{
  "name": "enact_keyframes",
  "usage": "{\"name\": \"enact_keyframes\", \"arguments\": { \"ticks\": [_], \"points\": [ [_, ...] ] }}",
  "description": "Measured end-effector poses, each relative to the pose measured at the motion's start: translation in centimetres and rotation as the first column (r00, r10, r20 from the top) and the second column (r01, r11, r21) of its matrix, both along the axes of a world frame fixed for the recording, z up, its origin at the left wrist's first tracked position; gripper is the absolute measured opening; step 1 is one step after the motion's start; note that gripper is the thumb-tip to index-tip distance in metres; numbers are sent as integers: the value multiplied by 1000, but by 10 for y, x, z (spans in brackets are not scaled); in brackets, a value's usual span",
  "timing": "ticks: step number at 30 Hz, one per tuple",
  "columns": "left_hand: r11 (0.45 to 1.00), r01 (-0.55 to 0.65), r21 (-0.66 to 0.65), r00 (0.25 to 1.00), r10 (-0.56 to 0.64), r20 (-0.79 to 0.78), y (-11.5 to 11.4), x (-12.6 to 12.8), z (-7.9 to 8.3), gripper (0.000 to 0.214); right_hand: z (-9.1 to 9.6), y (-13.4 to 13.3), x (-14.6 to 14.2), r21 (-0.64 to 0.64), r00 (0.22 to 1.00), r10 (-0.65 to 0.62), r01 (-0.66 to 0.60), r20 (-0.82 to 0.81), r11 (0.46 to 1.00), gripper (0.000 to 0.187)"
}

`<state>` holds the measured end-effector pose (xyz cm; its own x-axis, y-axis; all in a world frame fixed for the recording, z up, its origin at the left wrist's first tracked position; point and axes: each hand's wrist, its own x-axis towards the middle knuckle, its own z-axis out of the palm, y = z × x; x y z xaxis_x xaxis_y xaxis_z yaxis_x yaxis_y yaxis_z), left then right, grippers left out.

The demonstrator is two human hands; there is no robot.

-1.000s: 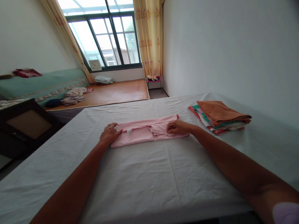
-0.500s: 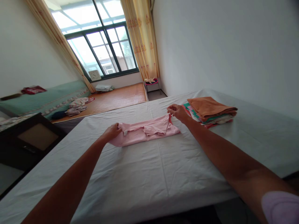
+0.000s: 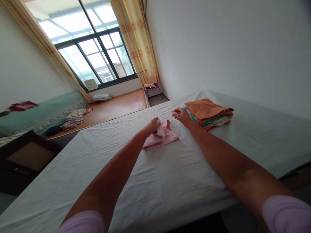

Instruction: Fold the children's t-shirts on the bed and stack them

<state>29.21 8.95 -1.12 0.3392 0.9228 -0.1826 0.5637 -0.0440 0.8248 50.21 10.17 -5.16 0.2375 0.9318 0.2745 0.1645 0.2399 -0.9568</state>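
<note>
at left, a dark cabinet [image 3: 29, 158] stands beside a broad white cloth [image 3: 165, 184], with rumpled clothes [image 3: 74, 117] lying beyond on a brown mat [image 3: 116, 110] and a square clock [image 3: 91, 84] propped at the window [image 3: 97, 61]. near the centre, a person's left hand [image 3: 153, 125], fingers closed, grips a bunched part of a pink garment [image 3: 165, 139], which lies on the white cloth, partly lifted, a red edge [image 3: 168, 124] showing at its far side. the garment looks light, soft and limp (nothing about it suggests fragility), so it would likely sag or crease if pinched at one spot; its folded edges, taken between thumb and fingers at both ends, or a flat palm slid beneath, look the surer holds. next comes the right hand [image 3: 180, 115], apart from the garment, fingers loosely curled toward the thumb; whether anything is pinched there cannot be told. at far right, just beside that hand, sits a stack of folded cloths [image 3: 216, 119], a brown piece [image 3: 206, 108] on top, near a pale wall [image 3: 218, 48].
</note>
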Motion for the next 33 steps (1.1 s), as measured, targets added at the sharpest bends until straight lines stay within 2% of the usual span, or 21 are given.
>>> {"name": "enact_keyframes", "arguments": {
  "ticks": [2,3,5,7,9,11,13,15,17,21,24,26,28,29,31,33],
  "points": [
    [999,33,-35,999,-31,41,-4,1,1,47,2,0,1,-18,1000,-20,21,18,1000,9],
    [1000,19,-7,998,-19,59,-5,-3,3,46,5,-1,0,-18,998,-45,46,36,999,9],
    [986,-60,154,997,51,60,-7,-17,7,43,13,-4,-6,34,986,-127,124,104,992,14],
    [914,-95,393,993,115,-26,-9,-38,6,40,22,-10,-20,158,954,-193,159,227,974,22],
    [813,4,583,972,134,-194,-14,-58,-4,39,27,-22,-43,279,896,-166,50,412,959,28],
    [738,188,648,922,95,-376,-22,-74,-22,39,24,-37,-70,272,770,-33,-185,637,944,34],
    [718,335,611,855,40,-516,-33,-84,-43,44,13,-50,-94,113,557,135,-388,819,915,39],
    [739,387,552,801,27,-598,-44,-88,-61,52,0,-58,-108,-57,387,248,-443,888,895,48],
    [775,372,510,770,48,-636,-52,-89,-70,56,-12,-57,-107,-143,327,291,-408,899,902,54],
    [813,356,460,740,55,-670,-57,-89,-68,60,-20,-40,-82,-241,347,291,-182,892,953,58],
    [808,357,469,747,54,-662,-57,-90,-65,60,-22,-30,-66,-285,442,230,61,867,957,66],
    [801,356,480,756,55,-652,-56,-90,-66,60,-23,-27,-61,-282,509,168,154,844,947,74],
    [793,355,495,766,56,-640,-56,-91,-68,60,-25,-26,-61,-254,568,130,143,812,957,76],
    [786,356,505,773,56,-632,-56,-92,-69,59,-25,-26,-61,-230,607,125,98,785,968,73],
    [769,355,531,788,60,-613,-56,-93,-71,58,-24,-24,-63,-174,716,140,-26,684,984,70],
    [749,356,559,802,62,-594,-56,-93,-72,56,-23,-23,-65,-116,844,163,-120,511,986,74]
  ]
}}
